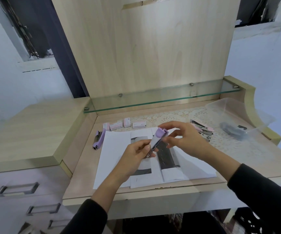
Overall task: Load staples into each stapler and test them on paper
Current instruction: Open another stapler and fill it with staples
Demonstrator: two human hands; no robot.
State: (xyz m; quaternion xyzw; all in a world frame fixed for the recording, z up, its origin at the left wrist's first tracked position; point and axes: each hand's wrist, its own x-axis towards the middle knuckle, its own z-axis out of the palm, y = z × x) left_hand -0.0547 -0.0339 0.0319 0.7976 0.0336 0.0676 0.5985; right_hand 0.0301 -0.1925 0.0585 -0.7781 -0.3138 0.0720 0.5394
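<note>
1. The left hand (pixel 136 155) grips the lower end of a lilac stapler (pixel 158 138), which is tilted above the paper sheets (pixel 112 154). The right hand (pixel 187 139) pinches its upper end.
2. A second stapler (pixel 98 140) lies at the desk's (pixel 84 159) left edge, just beside the sheets.
3. Staple boxes (pixel 125 124) line the back edge. Pink staplers (pixel 203 130) and a clear plastic container (pixel 229 107) sit near the back right corner.

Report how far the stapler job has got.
Done, perhaps: one purple stapler lies left of the paper. In hand: the left hand and right hand hold a second purple stapler above the paper. Left: the pink staplers heaped on the right; staple boxes wait behind.
</note>
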